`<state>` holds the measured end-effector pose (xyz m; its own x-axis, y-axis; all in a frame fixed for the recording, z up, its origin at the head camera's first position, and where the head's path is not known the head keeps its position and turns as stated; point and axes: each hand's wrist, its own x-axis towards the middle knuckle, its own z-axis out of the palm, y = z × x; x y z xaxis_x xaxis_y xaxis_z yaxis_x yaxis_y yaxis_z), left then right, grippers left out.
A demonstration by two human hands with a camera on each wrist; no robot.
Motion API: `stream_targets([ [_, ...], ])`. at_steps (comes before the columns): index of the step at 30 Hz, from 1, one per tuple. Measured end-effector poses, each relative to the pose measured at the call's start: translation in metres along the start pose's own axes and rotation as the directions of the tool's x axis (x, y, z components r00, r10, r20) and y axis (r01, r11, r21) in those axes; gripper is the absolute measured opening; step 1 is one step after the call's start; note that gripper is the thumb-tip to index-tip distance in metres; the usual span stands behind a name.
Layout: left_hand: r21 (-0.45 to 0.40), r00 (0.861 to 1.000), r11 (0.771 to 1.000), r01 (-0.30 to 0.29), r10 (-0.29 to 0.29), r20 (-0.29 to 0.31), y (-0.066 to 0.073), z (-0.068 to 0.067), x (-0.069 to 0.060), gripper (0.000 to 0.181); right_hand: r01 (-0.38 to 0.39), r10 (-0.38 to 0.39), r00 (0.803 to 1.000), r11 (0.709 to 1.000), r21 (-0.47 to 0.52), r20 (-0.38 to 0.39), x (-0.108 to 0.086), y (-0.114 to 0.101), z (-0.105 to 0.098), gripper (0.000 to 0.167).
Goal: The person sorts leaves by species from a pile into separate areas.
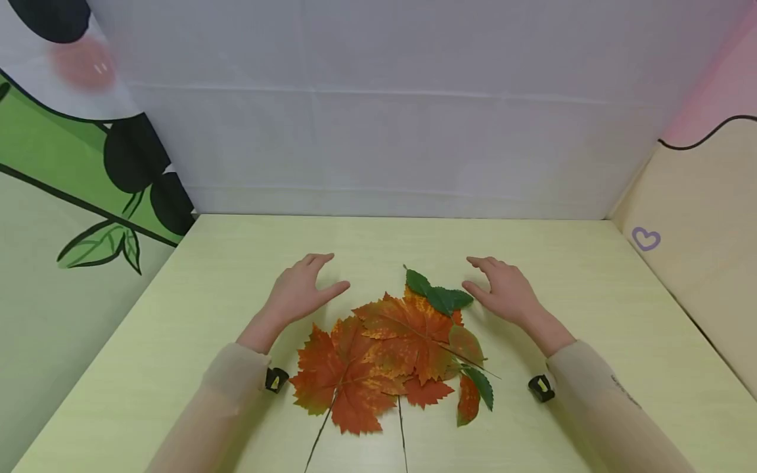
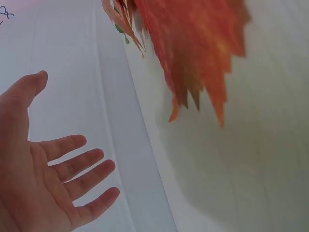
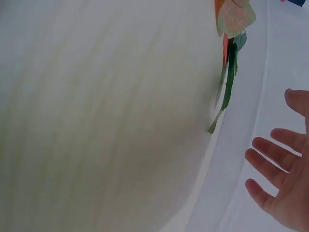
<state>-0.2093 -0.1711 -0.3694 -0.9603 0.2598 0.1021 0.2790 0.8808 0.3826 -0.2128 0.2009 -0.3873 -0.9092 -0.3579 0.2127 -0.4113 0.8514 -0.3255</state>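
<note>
Hands (image 1: 303, 289) (image 1: 504, 292) flank the leaves (image 1: 402, 332) short of the far table edge (image 1: 402, 219).

Leaves, one overlapping cluster, lying on a pale table (image 1: 562, 263) between the left hand (image 1: 300, 289) and right hand (image 1: 508, 292), apart from both. Large lobed leaf (image 1: 349, 374), orange-red with greenish edge, at left; dark stem toward the near edge. Second large lobed leaf (image 1: 414, 328), orange mottled yellow, upper middle; stem pointing lower right. Two green leaves (image 1: 446, 300), toothed, nearest the right thumb. Rounded green-orange leaf (image 1: 465, 345), right side. Below: green leaf (image 1: 480, 386) beside narrow red-orange leaf (image 1: 468, 401).
</note>
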Motion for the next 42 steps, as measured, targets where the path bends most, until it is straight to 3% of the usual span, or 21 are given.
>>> stream_targets([
  [12,-0.112,0.994,0.993,0.038,-0.026,0.11,0.01,0.009,-0.007,0.065,0.007,-0.02,0.992,0.995,0.099,0.124,0.009,-0.012,0.011,0.041],
  [21,-0.122,0.975,0.992,0.038,-0.01,0.221,0.018,0.019,-0.005,0.07,0.024,-0.032,0.98,0.999,0.043,0.195,0.017,-0.015,0.015,0.042],
  [27,-0.137,0.966,0.99,0.022,0.014,0.256,0.024,0.023,-0.001,0.068,-0.001,-0.004,0.97,1.0,0.022,0.245,0.021,-0.018,0.02,0.046],
  [34,-0.064,0.945,0.998,0.024,-0.002,0.326,0.034,0.027,0.001,0.073,-0.019,0.023,0.967,1.0,-0.018,0.255,0.026,-0.02,0.021,0.046],
  [42,-0.017,0.943,1.0,-0.011,0.016,0.332,0.038,0.034,0.002,0.07,-0.027,0.032,0.966,0.999,-0.022,0.256,0.028,-0.021,0.022,0.041],
])
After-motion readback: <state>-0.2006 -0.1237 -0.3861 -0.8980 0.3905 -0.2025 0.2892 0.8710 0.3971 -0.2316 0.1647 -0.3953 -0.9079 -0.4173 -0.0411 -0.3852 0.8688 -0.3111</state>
